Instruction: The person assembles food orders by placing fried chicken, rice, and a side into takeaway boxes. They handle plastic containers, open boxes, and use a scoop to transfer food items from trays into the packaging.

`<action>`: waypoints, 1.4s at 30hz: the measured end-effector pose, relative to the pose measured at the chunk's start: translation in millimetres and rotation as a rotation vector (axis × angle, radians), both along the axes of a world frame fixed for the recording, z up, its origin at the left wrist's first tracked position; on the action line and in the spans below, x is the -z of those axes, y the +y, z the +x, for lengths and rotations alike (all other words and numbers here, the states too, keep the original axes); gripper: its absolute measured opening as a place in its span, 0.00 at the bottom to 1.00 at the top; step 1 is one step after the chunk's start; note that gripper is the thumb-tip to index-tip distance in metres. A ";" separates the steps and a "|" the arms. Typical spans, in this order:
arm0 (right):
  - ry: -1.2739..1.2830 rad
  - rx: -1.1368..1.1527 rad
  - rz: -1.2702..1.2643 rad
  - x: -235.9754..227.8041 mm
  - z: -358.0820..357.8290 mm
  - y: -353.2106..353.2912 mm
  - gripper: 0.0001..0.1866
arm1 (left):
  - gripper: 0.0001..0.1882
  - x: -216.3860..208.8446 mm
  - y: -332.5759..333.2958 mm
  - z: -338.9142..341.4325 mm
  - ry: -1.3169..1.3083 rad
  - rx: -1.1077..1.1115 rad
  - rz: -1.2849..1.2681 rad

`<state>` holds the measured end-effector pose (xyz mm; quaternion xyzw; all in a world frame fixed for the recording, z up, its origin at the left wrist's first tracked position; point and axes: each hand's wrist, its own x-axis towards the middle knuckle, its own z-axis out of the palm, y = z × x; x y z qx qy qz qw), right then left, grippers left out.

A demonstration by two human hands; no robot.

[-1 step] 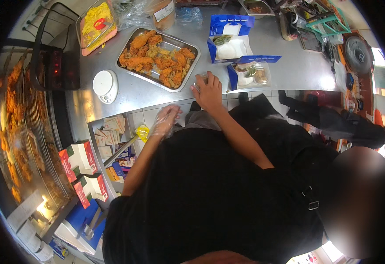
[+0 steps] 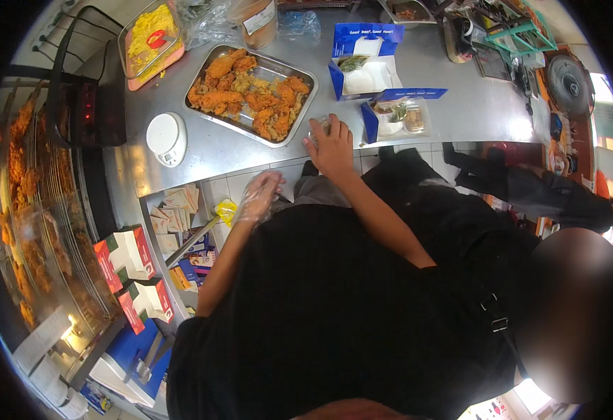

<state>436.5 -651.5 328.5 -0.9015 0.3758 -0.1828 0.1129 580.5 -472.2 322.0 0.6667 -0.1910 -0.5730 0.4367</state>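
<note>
Over the front edge of the steel counter, my right hand (image 2: 333, 148) is bare, its fingers curved around a small clear plastic container (image 2: 318, 128) that they mostly cover. My left hand (image 2: 261, 194) wears a clear plastic glove and hangs in front of the counter, fingers loosely bent and apart, with nothing visible in it. Beyond both hands lies a metal tray (image 2: 305, 117) of fried chicken pieces (image 2: 226, 98). Right of my right hand stand two open blue-and-white food boxes; the nearer box (image 2: 371, 124) holds greens and a clear tub (image 2: 415, 120).
A white kitchen scale (image 2: 166, 137) sits left of the tray. Behind are a glass dish of yellow food (image 2: 154, 35) and a tub (image 2: 257, 24). A chicken display case (image 2: 37, 210) lines the left, red boxes (image 2: 138, 252) beside it. Another person stands at right.
My gloved left hand has shifted very slightly. My right hand and the things on the counter stay in place.
</note>
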 end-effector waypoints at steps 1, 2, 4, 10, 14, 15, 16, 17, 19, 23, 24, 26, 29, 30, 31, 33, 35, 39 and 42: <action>-0.007 0.008 -0.008 -1.1 1.4 2.1 0.23 | 0.22 -0.3 13.5 4.1 -0.001 -0.027 -0.001; 0.004 0.011 -0.023 0.2 5.1 -3.6 0.22 | 0.22 4.1 17.5 9.9 -0.002 -0.060 -0.011; 0.047 0.019 -0.028 3.3 4.2 -4.1 0.20 | 0.23 13.5 34.9 17.6 -0.004 -0.096 -0.017; 0.136 0.062 -0.080 7.9 10.4 1.5 0.20 | 0.22 27.3 49.6 33.9 -0.102 -0.033 -0.019; 0.180 0.030 -0.047 8.9 11.2 -4.1 0.28 | 0.20 47.5 44.2 41.0 -0.168 0.068 -0.150; 0.184 -0.012 -0.020 6.4 5.5 -6.4 0.31 | 0.20 56.7 42.5 45.2 -0.227 0.141 -0.131; 0.190 -0.056 0.007 2.9 -0.7 -11.1 0.34 | 0.20 64.7 43.6 49.2 -0.253 0.167 -0.162; 0.291 -0.088 0.141 -7.4 -5.8 -18.2 0.41 | 0.20 70.2 45.2 49.8 -0.276 0.189 -0.190; 0.353 -0.072 0.311 -40.9 2.6 -28.6 0.40 | 0.21 59.0 54.0 51.4 -0.405 0.251 -0.175; 0.105 -0.081 0.310 -96.5 8.9 -75.1 0.40 | 0.21 51.4 93.2 54.5 -0.562 0.211 -0.187; 0.063 -0.010 0.302 -121.6 17.2 -92.2 0.43 | 0.22 74.6 110.3 55.4 -0.388 0.057 -0.084; 0.018 0.057 0.212 -121.6 5.8 -153.5 0.43 | 0.21 41.5 123.1 50.2 -0.340 -0.042 -0.002; 0.356 0.220 0.331 -118.2 -4.2 -226.2 0.49 | 0.19 71.4 155.7 58.5 -0.364 -0.132 0.064; 0.417 0.192 0.358 -107.4 -2.1 -243.2 0.50 | 0.19 84.3 167.9 60.0 -0.359 -0.188 0.090; 0.488 0.167 0.385 -94.6 -3.6 -256.9 0.51 | 0.19 87.6 175.8 58.0 -0.256 -0.300 0.118; 0.569 0.103 0.468 -76.1 -5.6 -270.4 0.52 | 0.21 107.8 203.9 57.1 -0.118 -0.449 0.251; 0.593 0.085 0.458 -49.1 -5.8 -280.7 0.53 | 0.19 172.6 262.7 48.5 0.019 -0.659 0.327; 0.698 0.069 0.397 -30.3 -18.7 -279.1 0.46 | 0.19 180.6 328.8 9.5 0.027 -0.497 0.602; 0.701 0.043 0.364 -36.6 -25.0 -276.3 0.35 | 0.19 190.1 350.5 -8.5 0.025 -0.376 0.651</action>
